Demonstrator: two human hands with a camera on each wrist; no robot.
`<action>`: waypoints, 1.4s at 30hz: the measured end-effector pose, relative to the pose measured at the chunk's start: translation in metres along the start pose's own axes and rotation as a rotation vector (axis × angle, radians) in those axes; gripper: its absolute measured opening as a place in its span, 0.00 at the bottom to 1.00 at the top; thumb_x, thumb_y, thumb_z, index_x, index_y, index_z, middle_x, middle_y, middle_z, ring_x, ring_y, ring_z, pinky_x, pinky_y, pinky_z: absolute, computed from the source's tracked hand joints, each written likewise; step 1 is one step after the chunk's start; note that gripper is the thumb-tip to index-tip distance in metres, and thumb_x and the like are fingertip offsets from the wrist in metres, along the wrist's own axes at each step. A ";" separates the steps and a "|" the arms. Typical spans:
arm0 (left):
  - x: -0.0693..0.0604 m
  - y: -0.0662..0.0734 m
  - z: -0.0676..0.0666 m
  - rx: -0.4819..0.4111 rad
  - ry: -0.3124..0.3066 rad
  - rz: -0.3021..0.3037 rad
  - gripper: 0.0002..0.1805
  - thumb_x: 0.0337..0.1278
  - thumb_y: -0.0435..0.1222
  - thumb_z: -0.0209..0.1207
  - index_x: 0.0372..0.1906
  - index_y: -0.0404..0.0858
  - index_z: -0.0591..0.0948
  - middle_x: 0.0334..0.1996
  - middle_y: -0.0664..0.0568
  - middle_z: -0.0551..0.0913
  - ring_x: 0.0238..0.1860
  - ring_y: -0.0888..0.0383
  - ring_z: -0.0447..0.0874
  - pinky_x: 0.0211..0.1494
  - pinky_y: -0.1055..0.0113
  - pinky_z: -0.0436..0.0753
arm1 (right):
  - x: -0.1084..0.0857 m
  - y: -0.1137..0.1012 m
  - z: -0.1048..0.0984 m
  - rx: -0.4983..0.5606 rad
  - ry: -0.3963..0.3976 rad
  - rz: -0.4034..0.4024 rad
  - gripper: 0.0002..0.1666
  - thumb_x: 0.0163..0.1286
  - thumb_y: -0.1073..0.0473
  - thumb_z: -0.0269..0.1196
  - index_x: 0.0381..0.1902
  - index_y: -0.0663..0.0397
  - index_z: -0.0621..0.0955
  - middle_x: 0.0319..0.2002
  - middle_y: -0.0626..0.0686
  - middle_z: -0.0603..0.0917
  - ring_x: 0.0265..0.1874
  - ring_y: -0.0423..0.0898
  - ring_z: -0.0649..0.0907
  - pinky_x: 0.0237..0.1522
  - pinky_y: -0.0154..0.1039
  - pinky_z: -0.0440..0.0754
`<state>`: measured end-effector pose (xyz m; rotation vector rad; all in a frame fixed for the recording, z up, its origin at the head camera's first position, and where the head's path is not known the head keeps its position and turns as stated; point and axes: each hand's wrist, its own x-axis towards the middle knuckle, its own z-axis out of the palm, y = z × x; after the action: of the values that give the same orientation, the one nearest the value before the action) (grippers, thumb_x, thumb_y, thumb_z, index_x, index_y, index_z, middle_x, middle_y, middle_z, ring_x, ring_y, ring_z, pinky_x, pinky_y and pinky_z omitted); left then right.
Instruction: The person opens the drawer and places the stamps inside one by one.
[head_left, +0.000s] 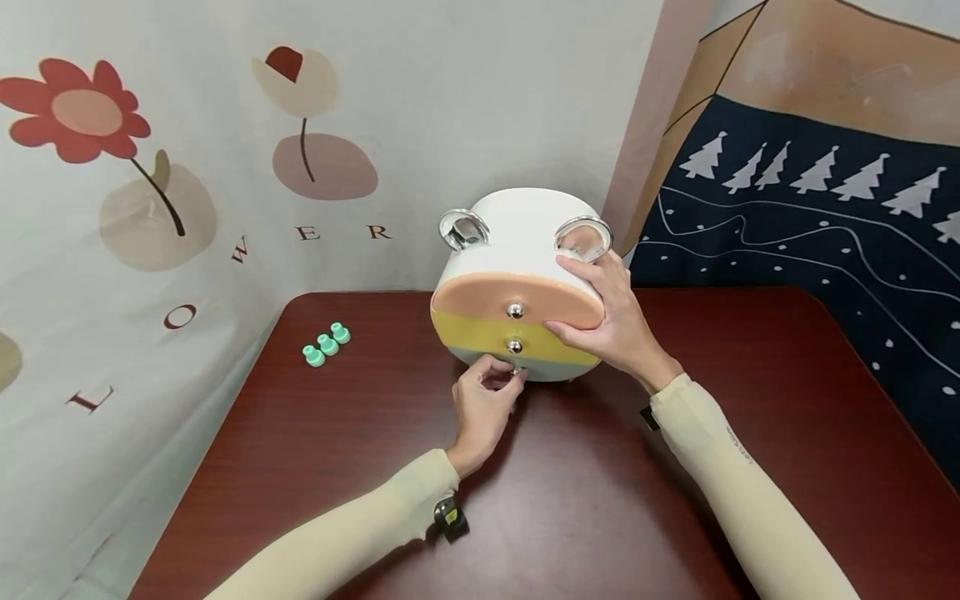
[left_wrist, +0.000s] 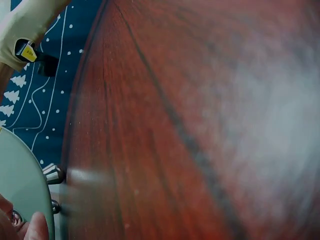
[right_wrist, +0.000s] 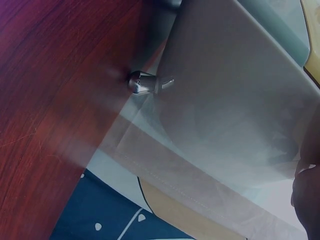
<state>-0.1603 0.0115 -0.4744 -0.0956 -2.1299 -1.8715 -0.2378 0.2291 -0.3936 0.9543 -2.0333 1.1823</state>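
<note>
One knob (head_left: 517, 370), lowest on the cabinet (head_left: 480, 302), is pinched by the left hand (head_left: 482, 408); the right hand (head_left: 618, 327) grips the cabinet's right side.

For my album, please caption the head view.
Left fingers pinch the bottom knob on a box; right fingers grip its side.

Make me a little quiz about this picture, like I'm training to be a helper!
1. Count: how many small mint-green knobbed pieces lie on the glossy reddish-brown table?

2. Choose: what colour is the top band of the rounded white cabinet?
A. grey-green
B. peach
C. yellow

3. True or false: the person's left grip pinches the lowest round silver knob.

Key: 1. Three; 2. B; 3. True.
</note>
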 end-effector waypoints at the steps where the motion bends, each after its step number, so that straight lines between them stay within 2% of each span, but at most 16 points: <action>1: 0.000 0.000 -0.001 -0.007 0.001 0.003 0.06 0.61 0.29 0.76 0.33 0.38 0.88 0.25 0.49 0.90 0.20 0.36 0.86 0.23 0.69 0.81 | 0.001 0.000 0.000 0.000 -0.002 0.001 0.50 0.53 0.58 0.84 0.75 0.53 0.79 0.71 0.57 0.80 0.72 0.59 0.68 0.69 0.62 0.59; 7: 0.001 0.001 0.000 -0.028 -0.008 0.012 0.05 0.61 0.28 0.76 0.33 0.36 0.89 0.25 0.45 0.90 0.19 0.34 0.86 0.23 0.70 0.82 | 0.001 0.000 -0.001 -0.003 0.012 -0.001 0.50 0.52 0.59 0.84 0.74 0.55 0.79 0.70 0.57 0.81 0.71 0.59 0.69 0.67 0.62 0.59; 12: -0.005 0.003 -0.003 -0.047 0.005 0.001 0.06 0.59 0.25 0.76 0.32 0.35 0.88 0.24 0.45 0.90 0.22 0.35 0.88 0.22 0.70 0.83 | 0.001 0.000 0.001 -0.015 0.000 0.003 0.50 0.53 0.57 0.84 0.75 0.54 0.79 0.70 0.57 0.81 0.71 0.59 0.69 0.65 0.61 0.60; 19: -0.029 0.011 -0.018 -0.007 -0.009 -0.012 0.06 0.58 0.28 0.78 0.32 0.39 0.90 0.26 0.53 0.91 0.25 0.52 0.91 0.23 0.61 0.88 | 0.004 0.000 0.004 -0.017 0.020 -0.017 0.49 0.53 0.56 0.84 0.74 0.54 0.80 0.70 0.57 0.81 0.72 0.60 0.70 0.67 0.61 0.59; 25: -0.056 0.019 -0.031 0.041 -0.058 -0.016 0.07 0.58 0.30 0.79 0.33 0.42 0.91 0.26 0.57 0.90 0.25 0.57 0.90 0.22 0.64 0.87 | 0.003 -0.001 0.004 -0.005 0.031 -0.027 0.48 0.53 0.57 0.84 0.73 0.56 0.80 0.69 0.59 0.82 0.71 0.61 0.70 0.68 0.60 0.59; 28: -0.065 0.021 -0.034 0.050 -0.072 -0.022 0.06 0.58 0.30 0.80 0.33 0.43 0.92 0.27 0.59 0.90 0.25 0.57 0.90 0.24 0.65 0.87 | 0.002 0.000 0.003 -0.005 0.032 -0.027 0.48 0.53 0.57 0.83 0.73 0.56 0.80 0.69 0.59 0.82 0.71 0.61 0.70 0.67 0.60 0.59; 35: -0.084 0.026 -0.039 0.019 -0.106 -0.036 0.06 0.58 0.32 0.81 0.34 0.43 0.92 0.24 0.54 0.90 0.22 0.42 0.90 0.25 0.65 0.87 | 0.001 0.001 0.001 -0.006 0.032 -0.017 0.49 0.52 0.56 0.84 0.73 0.56 0.80 0.69 0.58 0.82 0.71 0.60 0.70 0.67 0.59 0.59; 38: -0.091 0.026 -0.040 0.019 -0.120 -0.031 0.06 0.59 0.32 0.80 0.34 0.43 0.92 0.23 0.53 0.89 0.21 0.42 0.89 0.24 0.66 0.86 | 0.000 0.001 0.000 0.004 0.036 -0.010 0.49 0.52 0.57 0.84 0.73 0.56 0.80 0.68 0.58 0.82 0.71 0.60 0.70 0.67 0.60 0.59; 42: -0.097 0.025 -0.042 0.016 -0.121 -0.049 0.05 0.60 0.31 0.79 0.35 0.40 0.92 0.23 0.50 0.89 0.21 0.40 0.89 0.23 0.63 0.87 | -0.001 0.001 0.002 0.015 0.027 0.004 0.49 0.52 0.57 0.84 0.73 0.55 0.80 0.69 0.57 0.82 0.73 0.59 0.69 0.67 0.60 0.59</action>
<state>-0.0540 -0.0113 -0.4720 -0.1590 -2.2460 -1.9211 -0.2388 0.2277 -0.3958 0.9371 -2.0087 1.2081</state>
